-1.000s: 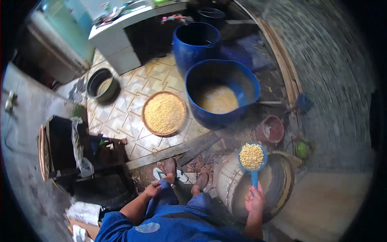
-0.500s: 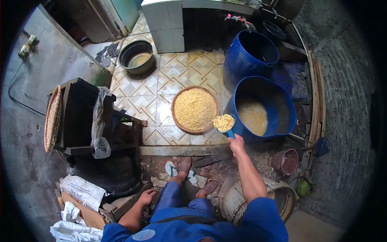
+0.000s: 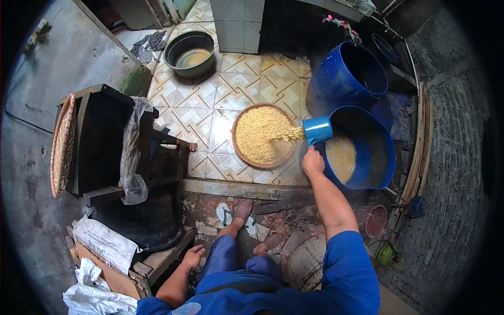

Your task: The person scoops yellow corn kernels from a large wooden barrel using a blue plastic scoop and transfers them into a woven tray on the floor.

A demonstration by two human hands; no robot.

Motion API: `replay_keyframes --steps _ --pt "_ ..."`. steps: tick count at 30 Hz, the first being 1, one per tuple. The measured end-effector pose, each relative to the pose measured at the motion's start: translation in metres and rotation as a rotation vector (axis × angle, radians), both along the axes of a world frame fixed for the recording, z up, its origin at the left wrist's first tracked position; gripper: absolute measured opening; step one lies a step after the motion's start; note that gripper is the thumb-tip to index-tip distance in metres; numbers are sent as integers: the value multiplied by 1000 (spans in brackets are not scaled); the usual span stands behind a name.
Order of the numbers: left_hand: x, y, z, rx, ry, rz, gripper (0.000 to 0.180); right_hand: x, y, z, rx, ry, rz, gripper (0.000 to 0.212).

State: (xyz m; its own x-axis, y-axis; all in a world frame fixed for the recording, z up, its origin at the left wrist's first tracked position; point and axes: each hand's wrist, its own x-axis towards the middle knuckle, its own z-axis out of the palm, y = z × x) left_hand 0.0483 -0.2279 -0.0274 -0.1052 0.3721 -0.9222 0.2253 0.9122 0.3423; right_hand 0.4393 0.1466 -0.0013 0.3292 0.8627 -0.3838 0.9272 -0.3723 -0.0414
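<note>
My right hand [image 3: 313, 161] is closed round the handle of a blue dipper [image 3: 318, 129], which is tipped to the left. A stream of pale yellow beans [image 3: 290, 135] pours from its mouth. They land on the heaped beans [image 3: 258, 131] in a round woven tray [image 3: 235, 146] on the tiles. Just right of the dipper stands a blue drum [image 3: 382, 137] with cloudy liquid and pale matter at its bottom. My left hand [image 3: 193, 256] hangs beside my left knee, its fingers loosely bent and apart, with nothing seen in it.
A second blue drum [image 3: 336, 79] stands farther back. A dark basin [image 3: 189, 55] sits at the far left of the tiles. A raised sill [image 3: 226, 188] edges the tiled floor. Black wooden furniture [image 3: 105, 142] is at left; a red basket [image 3: 374, 220] lies at right.
My right hand has raised the dipper slightly and turned it from level to tipped left, so its beans now pour onto the tray. The whole view has shifted a little.
</note>
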Motion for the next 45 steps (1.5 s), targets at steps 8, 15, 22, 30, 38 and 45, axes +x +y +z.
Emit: replay_keyframes --steps 8,15,22,30,38,45 --pt "-3 -1 -17 -61 -65 96 44 -3 8 -8 70 -135 113 30" --pt "2 2 -19 -26 -50 -1 44 8 -1 -4 92 -35 53 46" --pt "8 20 -4 -51 -12 -90 41 75 -17 -52 367 460 -186 54" --pt "13 24 0 -85 -11 -45 40 163 -29 -42 128 -13 -490 45" --pt "-3 -14 -19 -124 -4 -70 42 214 -36 -74 -90 -144 -444 34" --pt "28 33 31 -187 39 -63 39 198 -59 -114 -241 -28 -501 36"
